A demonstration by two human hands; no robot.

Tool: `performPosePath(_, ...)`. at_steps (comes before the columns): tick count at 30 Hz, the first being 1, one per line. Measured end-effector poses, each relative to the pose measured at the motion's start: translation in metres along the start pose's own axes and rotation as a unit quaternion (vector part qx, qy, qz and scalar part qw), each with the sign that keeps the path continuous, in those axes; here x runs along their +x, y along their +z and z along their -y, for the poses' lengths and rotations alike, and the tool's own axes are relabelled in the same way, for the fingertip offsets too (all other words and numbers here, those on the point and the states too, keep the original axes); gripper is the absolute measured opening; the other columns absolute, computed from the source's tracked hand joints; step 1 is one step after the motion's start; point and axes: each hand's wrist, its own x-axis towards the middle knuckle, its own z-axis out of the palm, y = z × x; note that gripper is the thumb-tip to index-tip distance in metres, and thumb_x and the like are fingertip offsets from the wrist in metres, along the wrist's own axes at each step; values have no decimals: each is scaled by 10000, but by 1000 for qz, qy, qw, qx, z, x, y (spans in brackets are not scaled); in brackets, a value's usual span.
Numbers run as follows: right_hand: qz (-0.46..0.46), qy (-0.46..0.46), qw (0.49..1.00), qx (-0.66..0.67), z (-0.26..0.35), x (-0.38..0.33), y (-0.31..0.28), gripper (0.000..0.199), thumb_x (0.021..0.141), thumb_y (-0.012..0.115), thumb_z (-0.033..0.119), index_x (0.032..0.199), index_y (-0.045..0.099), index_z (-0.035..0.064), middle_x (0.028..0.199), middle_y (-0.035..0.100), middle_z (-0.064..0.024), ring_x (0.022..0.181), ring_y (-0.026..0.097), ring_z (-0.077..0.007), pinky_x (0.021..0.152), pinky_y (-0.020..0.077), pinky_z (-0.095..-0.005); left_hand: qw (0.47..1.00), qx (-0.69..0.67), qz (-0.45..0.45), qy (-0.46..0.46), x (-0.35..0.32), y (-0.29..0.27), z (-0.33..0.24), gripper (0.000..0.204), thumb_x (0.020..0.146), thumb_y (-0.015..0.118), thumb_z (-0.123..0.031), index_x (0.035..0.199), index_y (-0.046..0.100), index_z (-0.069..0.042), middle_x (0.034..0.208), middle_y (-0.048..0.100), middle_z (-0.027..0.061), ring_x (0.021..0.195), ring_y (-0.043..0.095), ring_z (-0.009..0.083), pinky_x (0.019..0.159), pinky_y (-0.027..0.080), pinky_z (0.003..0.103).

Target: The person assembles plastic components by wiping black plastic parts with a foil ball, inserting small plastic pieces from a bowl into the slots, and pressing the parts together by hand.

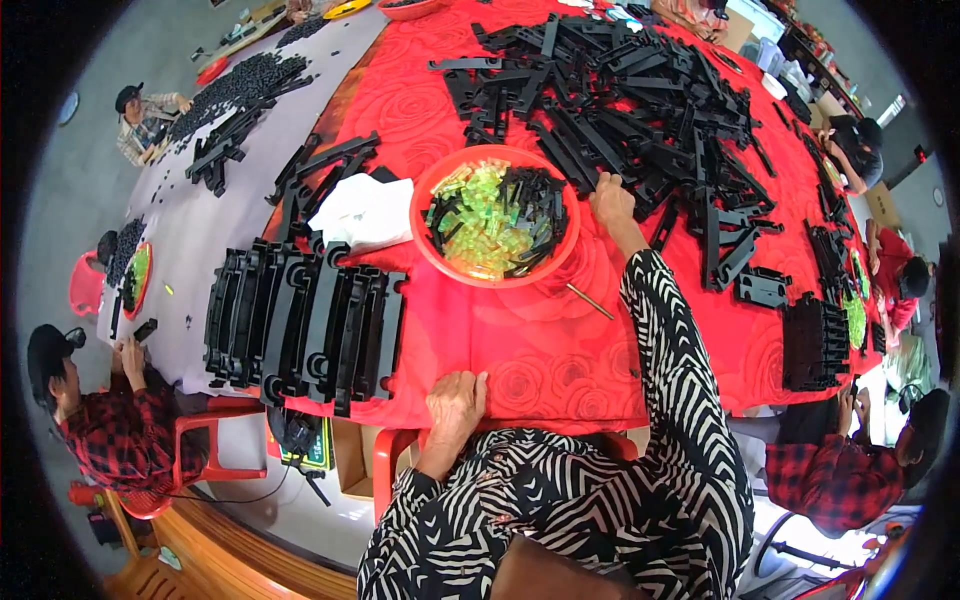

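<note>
Right hand (612, 198) reaching to the heap of long black plastic strips (640, 110) mid-table, just beyond the round red plastic bowl (440, 255); fingers curled onto a strip end, grip unclear. Left hand (455, 402) flat on the near edge of the red rose-patterned tablecloth (520, 350), fingers together. Probably light, stiff, tangle-prone; best taken by one end. Open cloth nearer.

You see a grey floor (70, 200) far left, a red chair (205, 445) near left, and bright windows (890, 108) far right.
</note>
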Motion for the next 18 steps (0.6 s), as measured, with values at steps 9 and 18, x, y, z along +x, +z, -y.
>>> performPosePath(9, -70, 64, 940, 328, -22, -29, -33, 255, 786, 568, 233, 868, 541, -7, 777, 589, -133, 602, 582, -236, 529, 471, -362, 1000, -15, -4, 3, 2, 2, 0, 260, 734, 641, -132, 579, 449, -50, 536, 462, 118, 484, 493, 287, 464, 403, 382)
performPosePath(18, 60, 120, 543, 829, 26, -163, -119, 221, 881, 507, 251, 952, 513, 43, 782, 574, -68, 513, 466, -97, 406, 350, -216, 996, -50, 19, -72, 1, -11, -4, 220, 760, 624, -147, 627, 486, -37, 591, 521, 135, 544, 532, 304, 491, 422, 383)
